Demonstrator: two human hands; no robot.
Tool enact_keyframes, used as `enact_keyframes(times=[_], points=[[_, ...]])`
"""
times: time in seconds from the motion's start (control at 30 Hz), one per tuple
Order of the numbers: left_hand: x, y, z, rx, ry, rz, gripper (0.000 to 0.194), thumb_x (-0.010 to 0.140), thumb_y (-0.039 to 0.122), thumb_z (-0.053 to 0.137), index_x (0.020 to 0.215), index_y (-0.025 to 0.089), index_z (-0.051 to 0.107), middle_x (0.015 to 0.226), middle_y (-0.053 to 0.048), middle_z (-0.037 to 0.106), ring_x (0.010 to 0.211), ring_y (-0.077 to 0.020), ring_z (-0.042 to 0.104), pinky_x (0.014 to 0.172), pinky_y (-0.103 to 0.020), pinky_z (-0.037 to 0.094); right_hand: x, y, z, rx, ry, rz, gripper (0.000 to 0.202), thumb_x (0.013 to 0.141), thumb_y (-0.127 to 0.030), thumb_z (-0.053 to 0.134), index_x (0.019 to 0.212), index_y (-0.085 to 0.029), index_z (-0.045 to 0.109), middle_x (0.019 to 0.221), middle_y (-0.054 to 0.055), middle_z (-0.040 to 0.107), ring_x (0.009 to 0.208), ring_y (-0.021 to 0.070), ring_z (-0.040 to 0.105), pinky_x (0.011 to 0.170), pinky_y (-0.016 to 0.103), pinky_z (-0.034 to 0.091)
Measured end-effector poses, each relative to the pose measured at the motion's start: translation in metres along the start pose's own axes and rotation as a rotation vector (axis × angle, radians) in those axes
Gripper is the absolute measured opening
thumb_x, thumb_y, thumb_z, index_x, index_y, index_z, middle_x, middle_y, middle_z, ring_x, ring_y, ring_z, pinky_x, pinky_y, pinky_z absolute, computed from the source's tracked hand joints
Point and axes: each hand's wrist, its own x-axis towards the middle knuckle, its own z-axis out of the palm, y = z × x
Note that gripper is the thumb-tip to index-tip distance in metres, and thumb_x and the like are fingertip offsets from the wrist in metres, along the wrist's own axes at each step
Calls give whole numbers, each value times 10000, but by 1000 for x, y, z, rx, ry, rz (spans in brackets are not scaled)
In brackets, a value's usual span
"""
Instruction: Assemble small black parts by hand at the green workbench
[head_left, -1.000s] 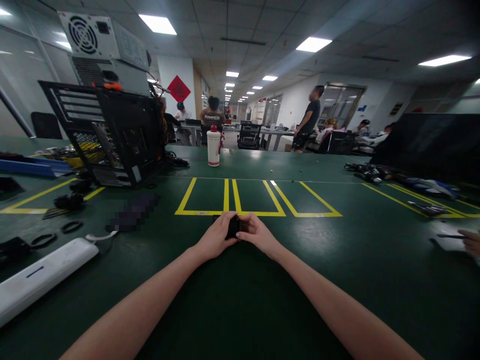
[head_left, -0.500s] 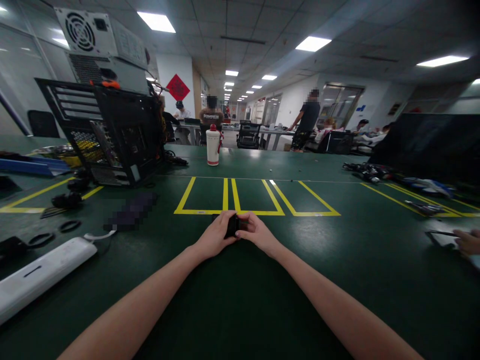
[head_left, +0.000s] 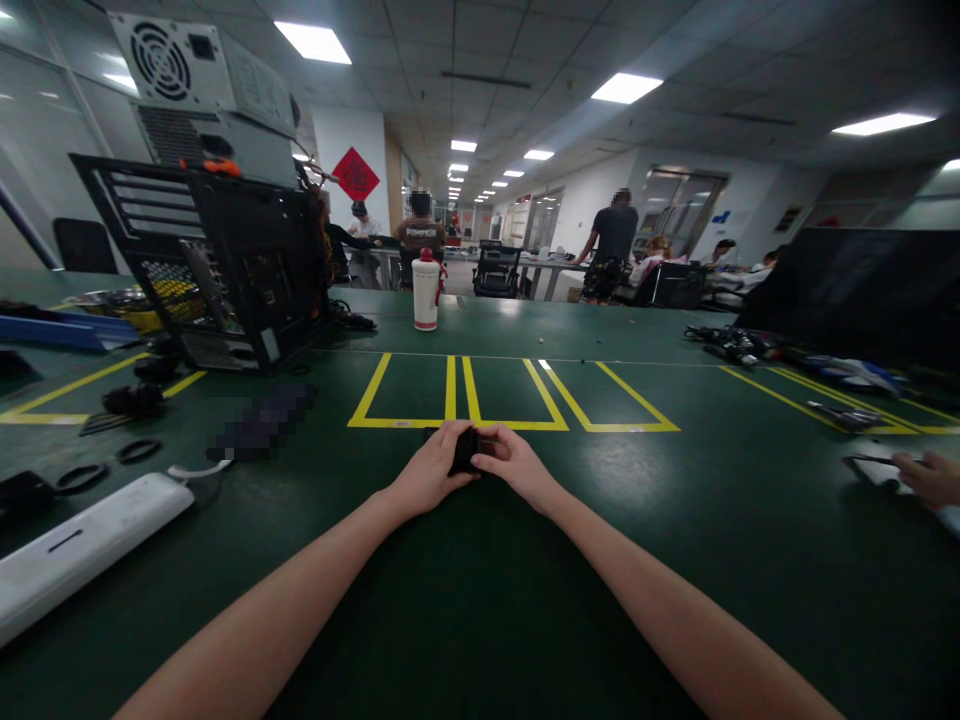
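Note:
A small black object (head_left: 463, 451) lies between my two hands, low over the green table (head_left: 480, 600), just in front of the yellow tape lines (head_left: 487, 424). Fingers and thumb of my left hand (head_left: 435, 462) wrap round it from the left. My right hand (head_left: 514, 462) closes on its right end, with thumb and fingertips against it. Both hands cover much of the object, so its exact kind cannot be made out.
On the left stand a black computer case (head_left: 225, 260) with a power supply (head_left: 202, 70) on top and a white power strip (head_left: 90, 550). A white bottle (head_left: 426, 292) is at the back. At right, another person's hand (head_left: 930, 480) holds a pale device (head_left: 877, 467); cables (head_left: 731, 345) lie beyond.
My hands stay almost still around the black object, with only slight finger shifts. The other person's hand at the right has moved a little left and up with the pale device.

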Motion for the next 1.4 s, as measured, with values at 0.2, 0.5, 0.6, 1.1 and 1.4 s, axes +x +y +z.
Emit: enact_keyframes(times=[0.2,0.5,0.6,1.1,1.4], points=[[2,-3,3,13,24,30,583,693,236,590,1172,233,257,1160,-64,390,1069,-225,416,894,-415,373,0,1,3,-17,68,-54,251,673,-265,576,903,-209,496,1006,21,525,984,173,511,847,356,421],[1,-6,5,13,38,35,591,684,226,599,1170,217,264,1156,-76,390,1060,-231,421,902,-417,365,2,3,1,-7,40,-17,358,624,-236,620,954,-196,486,1003,34,545,980,172,512,889,375,383],[1,-5,4,12,31,41,587,693,227,589,1177,222,257,1160,-74,387,1061,-230,420,901,-418,367,-1,1,2,41,9,-26,361,611,-211,632,932,-216,468,1010,17,522,959,166,521,831,346,429],[0,-1,1,9,1,-10,589,702,232,577,1186,240,241,1177,-66,378,1078,-230,409,900,-428,366,-4,-5,6,13,25,-30,329,633,-215,607,927,-203,459,973,17,525,963,168,517,850,346,423],[1,-5,5,12,34,24,614,676,221,605,1177,225,250,1161,-67,390,1070,-220,412,910,-409,355,-4,-6,5,9,36,-68,323,665,-184,569,967,-212,458,1036,20,503,996,156,496,902,346,378]])
